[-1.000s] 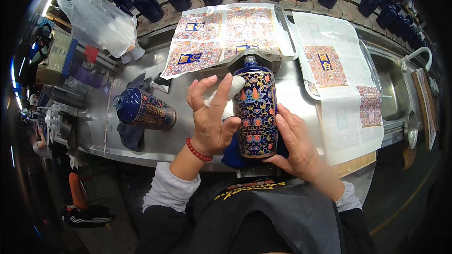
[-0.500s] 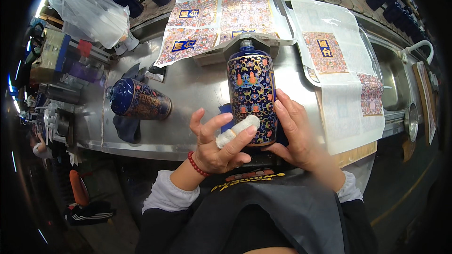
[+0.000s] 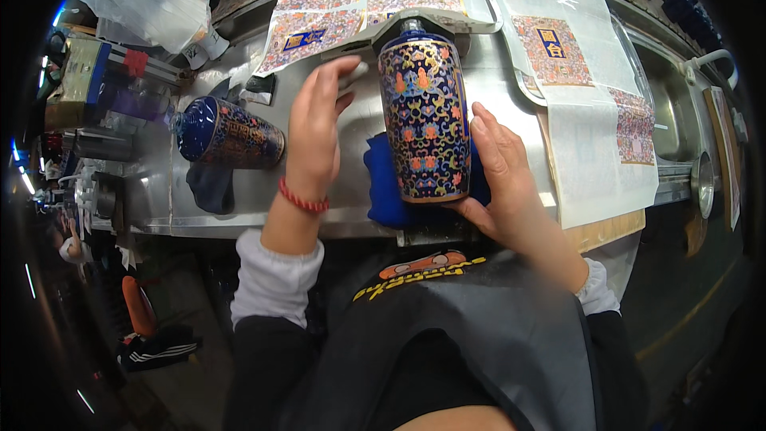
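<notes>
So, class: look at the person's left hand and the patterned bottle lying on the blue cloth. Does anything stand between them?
Nothing visible does. The left hand hovers beside the patterned bottle, with only bare metal worktop and an edge of the blue cloth in the gap. The right hand already holds the bottle's other side.

Left hand (image 3: 313, 132): bare, red beaded bracelet at wrist
Right hand (image 3: 504, 175): bare
Sleeves: dark with white cuffs
Apron: grey over black top with yellow print

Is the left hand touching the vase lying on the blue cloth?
Apart. The head view shows bare metal table between the left hand and the vase; only the right hand holds it.
</notes>
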